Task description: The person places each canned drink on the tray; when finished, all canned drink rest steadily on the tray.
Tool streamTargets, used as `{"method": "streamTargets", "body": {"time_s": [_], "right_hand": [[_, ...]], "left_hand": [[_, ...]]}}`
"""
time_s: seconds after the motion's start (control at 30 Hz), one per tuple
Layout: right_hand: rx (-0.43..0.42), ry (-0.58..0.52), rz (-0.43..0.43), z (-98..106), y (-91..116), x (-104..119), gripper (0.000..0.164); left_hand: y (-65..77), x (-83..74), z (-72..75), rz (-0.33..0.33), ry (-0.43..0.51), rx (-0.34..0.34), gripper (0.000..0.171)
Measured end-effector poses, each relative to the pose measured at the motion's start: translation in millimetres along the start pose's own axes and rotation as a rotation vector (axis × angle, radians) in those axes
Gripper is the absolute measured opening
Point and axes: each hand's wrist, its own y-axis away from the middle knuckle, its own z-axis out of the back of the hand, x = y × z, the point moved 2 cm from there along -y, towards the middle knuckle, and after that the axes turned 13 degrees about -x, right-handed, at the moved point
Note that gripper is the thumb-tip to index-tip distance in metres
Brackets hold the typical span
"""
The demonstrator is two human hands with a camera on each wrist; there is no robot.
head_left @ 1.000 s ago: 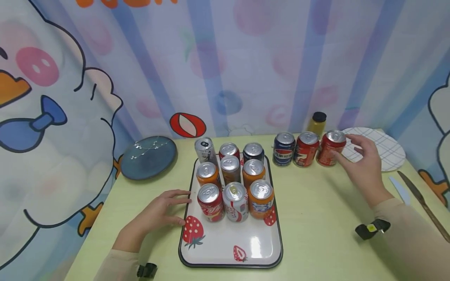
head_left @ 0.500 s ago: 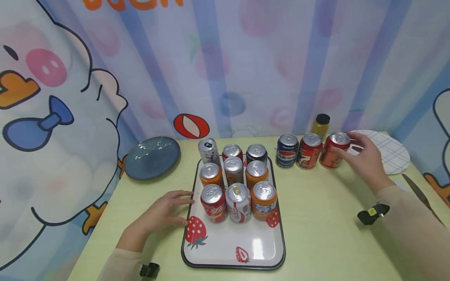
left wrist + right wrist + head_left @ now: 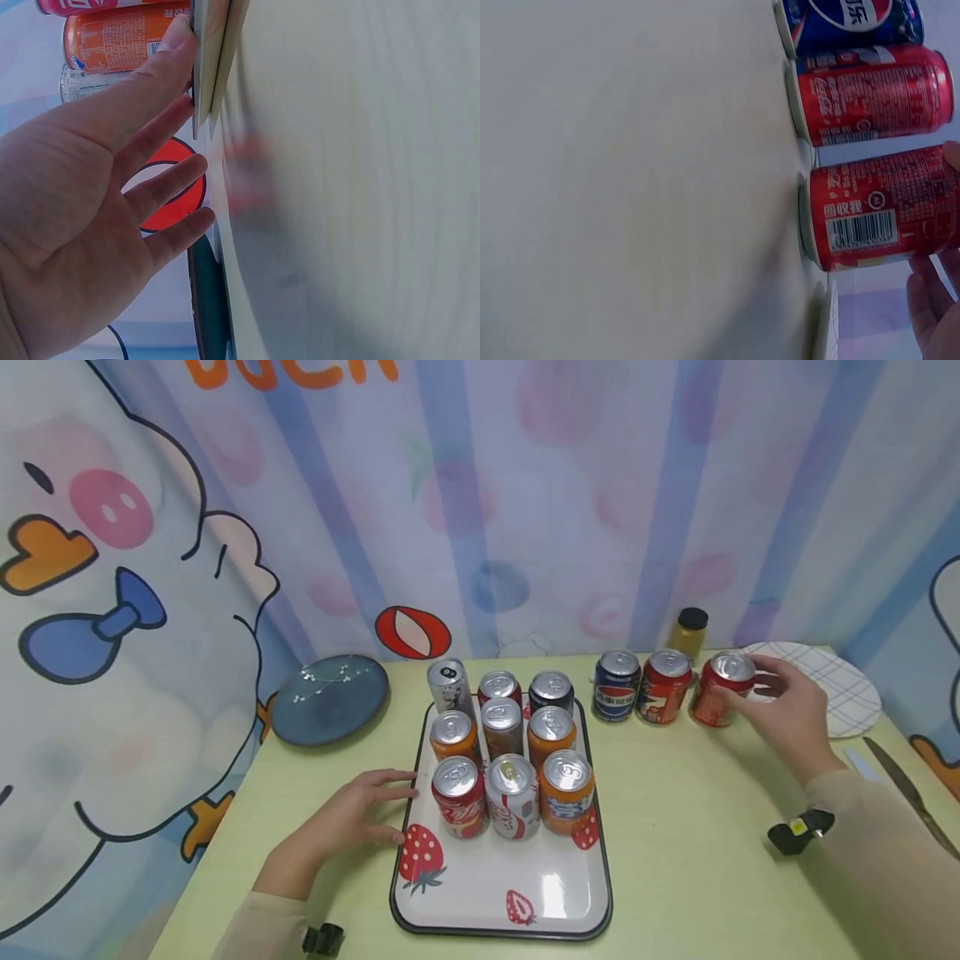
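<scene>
In the head view my right hand (image 3: 795, 718) holds a red cola can (image 3: 708, 703), thumb on its near side and fingers behind it. The right wrist view shows that cola can (image 3: 877, 206) upright on the table, its base at the tabletop. Beside it stand another red can (image 3: 663, 693) and a blue Pepsi can (image 3: 616, 697). My left hand (image 3: 337, 822) rests with spread fingers at the left edge of a white strawberry tray (image 3: 465, 897). On the tray are several cans in rows, including a red can (image 3: 459, 814), a white can (image 3: 513, 810) and an orange can (image 3: 567, 806) in front.
A dark blue plate (image 3: 330, 714) lies at the back left. Behind the loose cans stands a yellow jar with a black lid (image 3: 688, 635). A checked white plate (image 3: 847, 693) and a knife (image 3: 900, 777) are at the right. A printed curtain (image 3: 555, 527) hangs behind the table.
The head view has shifted slightly. My right thumb and fingers have come further round the red cola can, which stays at the row's right end. The left hand remains at the tray edge.
</scene>
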Motion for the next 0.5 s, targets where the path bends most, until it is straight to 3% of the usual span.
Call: {"method": "streamTargets", "body": {"time_s": [0.13,0.27,0.5], "right_hand": [[-0.046,0.008,0.026,3.9,16.5,4.0,0.067],[-0.035,0.000,0.056,9.2,35.8,11.7,0.065],[-0.010,-0.054,0.191,17.9,75.6,39.1,0.063]], "left_hand": [[-0.4,-0.2,-1.2,0.022,0.003,0.000,0.059],[-0.9,0.4,-1.4,0.030,-0.007,-0.001,0.059],[-1.1,0.6,-1.4,0.017,-0.022,-0.005,0.060]]}}
